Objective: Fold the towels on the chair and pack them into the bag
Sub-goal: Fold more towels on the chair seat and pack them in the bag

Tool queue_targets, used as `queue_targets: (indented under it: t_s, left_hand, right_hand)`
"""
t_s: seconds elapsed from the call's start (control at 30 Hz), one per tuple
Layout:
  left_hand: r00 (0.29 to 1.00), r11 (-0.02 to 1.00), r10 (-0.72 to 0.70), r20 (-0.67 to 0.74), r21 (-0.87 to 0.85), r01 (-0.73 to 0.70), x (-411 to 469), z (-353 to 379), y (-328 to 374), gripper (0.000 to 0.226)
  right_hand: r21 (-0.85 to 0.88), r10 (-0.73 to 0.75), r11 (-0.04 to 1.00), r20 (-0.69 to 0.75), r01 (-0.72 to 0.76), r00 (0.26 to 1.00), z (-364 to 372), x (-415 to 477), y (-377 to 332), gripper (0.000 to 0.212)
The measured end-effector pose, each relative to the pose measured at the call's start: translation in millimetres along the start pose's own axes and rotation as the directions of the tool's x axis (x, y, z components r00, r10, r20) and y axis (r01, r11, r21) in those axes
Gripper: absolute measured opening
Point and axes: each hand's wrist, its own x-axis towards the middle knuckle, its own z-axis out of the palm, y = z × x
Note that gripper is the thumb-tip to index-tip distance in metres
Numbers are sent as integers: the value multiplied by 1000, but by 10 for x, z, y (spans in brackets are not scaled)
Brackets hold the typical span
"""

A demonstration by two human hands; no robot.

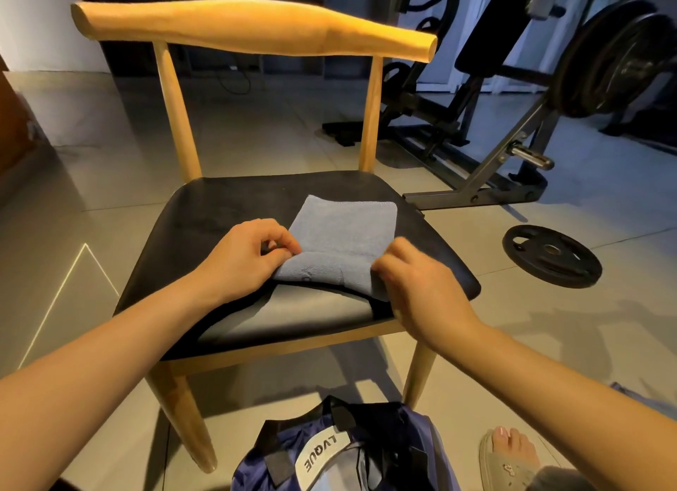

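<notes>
Wooden chair (256, 28) with a black seat stood at centre; over it the left hand (252, 256) pinched the near-left corner of a blue-grey towel (344, 234), which lay partly folded on the seat's right half with its near edge raised off the cushion. The right hand (414, 285) was somewhat blurred, its fingers curled round the towel's near-right corner. On the tiled floor lay a dark blue bag (366, 454) labelled LVQUE, just before the chair's front edge; right of it was a foot in a grey slipper (513, 457), and farther right a black weight plate (551, 255) lay flat near a weight bench frame (505, 153).
</notes>
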Motion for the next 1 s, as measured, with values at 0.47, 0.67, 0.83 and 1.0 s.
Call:
queue_targets:
  t_s: [0.47,0.67,0.83,1.0]
  left_hand:
    - [983,987,-28,182,-149,56,3,-148,0,13]
    - [952,937,-234,197,-215,275,115,-95,39,10]
    - [961,945,-272,40,-175,275,150,-4,52,6]
    - [995,992,-98,-37,-87,94,102,7,60,7]
  right_hand:
    - [331,261,892,183,-309,948,-126,84,161,12]
    - [409,345,832,150,-376,926,-60,213,166,7]
    - [-28,6,1000,3,-6,1000,30,132,175,25]
    - [-25,49,999,87,-47,995,10,170,226,31]
